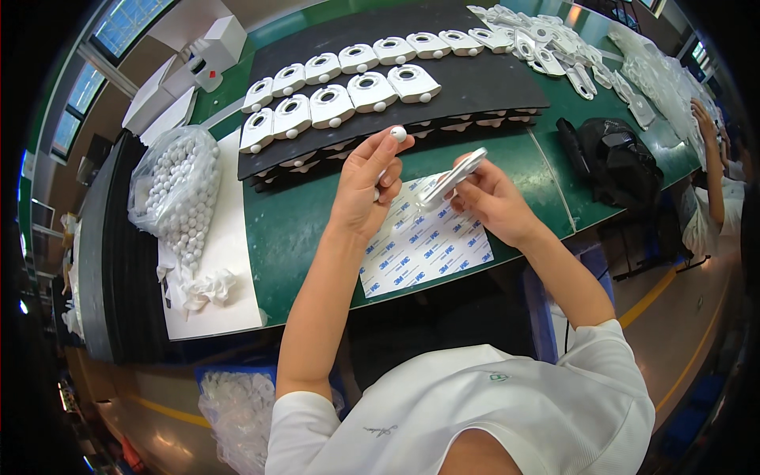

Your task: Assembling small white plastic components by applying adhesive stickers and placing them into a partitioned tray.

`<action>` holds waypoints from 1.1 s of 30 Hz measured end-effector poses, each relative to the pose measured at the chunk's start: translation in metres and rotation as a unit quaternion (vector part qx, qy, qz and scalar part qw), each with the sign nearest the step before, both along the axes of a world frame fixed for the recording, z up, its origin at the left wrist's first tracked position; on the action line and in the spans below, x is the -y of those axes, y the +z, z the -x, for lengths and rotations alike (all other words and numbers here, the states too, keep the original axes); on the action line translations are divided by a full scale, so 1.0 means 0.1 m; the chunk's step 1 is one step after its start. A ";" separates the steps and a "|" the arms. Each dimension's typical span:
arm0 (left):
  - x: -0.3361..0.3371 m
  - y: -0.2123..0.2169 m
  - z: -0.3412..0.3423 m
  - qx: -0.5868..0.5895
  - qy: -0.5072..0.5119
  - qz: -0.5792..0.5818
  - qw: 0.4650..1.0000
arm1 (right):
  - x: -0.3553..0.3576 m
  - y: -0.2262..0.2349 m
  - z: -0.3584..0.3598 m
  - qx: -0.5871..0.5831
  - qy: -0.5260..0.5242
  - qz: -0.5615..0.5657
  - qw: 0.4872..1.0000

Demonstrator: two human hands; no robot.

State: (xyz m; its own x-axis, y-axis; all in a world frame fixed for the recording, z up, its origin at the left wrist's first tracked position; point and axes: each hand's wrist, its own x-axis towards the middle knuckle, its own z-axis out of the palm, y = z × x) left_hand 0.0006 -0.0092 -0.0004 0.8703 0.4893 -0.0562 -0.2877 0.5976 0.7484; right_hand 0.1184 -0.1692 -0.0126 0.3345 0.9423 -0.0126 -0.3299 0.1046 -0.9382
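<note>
1. Shirt [467, 412], along the bottom edge.
2. Left hand [362, 186]: fingers pinch a white ball [399, 134] near the mat [483, 87].
3. Right hand [499, 204]: fingers grip a white shell [453, 179], tilted over the sheet [427, 253] on the counter [305, 245].

Green workbench [277, 237], surface glossy. Directly on it: layered black sheets [483, 89] toward rear; white board [229, 261] at left; blue-printed white sheet [427, 253] at near edge; at right, heaped white plastic parts [546, 59], black bundle [613, 154].
</note>
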 end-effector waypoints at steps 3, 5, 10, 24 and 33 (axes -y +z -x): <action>0.00 -0.03 0.00 -0.006 -0.003 -0.004 1.000 | 0.01 -0.04 -0.08 -0.122 0.034 -0.047 0.991; 0.01 -0.02 0.01 -0.007 -0.008 -0.010 1.000 | 0.02 -0.02 -0.11 -0.162 0.035 -0.049 0.985; 0.06 0.03 0.00 -0.020 -0.032 -0.038 0.999 | 0.05 0.04 -0.24 -0.072 0.055 -0.122 0.988; 0.07 0.02 0.01 -0.032 -0.056 -0.066 0.996 | 0.13 0.41 -0.31 0.641 -0.115 -0.231 0.723; 0.15 0.07 -0.01 -0.099 -0.027 -0.149 0.983 | -0.06 0.14 -0.27 0.085 -0.114 -0.120 0.983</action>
State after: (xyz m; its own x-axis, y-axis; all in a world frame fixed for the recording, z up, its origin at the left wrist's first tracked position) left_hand 0.0019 -0.0246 0.0070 0.8821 0.4626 -0.0889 -0.0914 0.3534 0.9310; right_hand 0.1452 -0.1628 0.0012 0.5145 0.8122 0.2749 -0.1134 0.3822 -0.9171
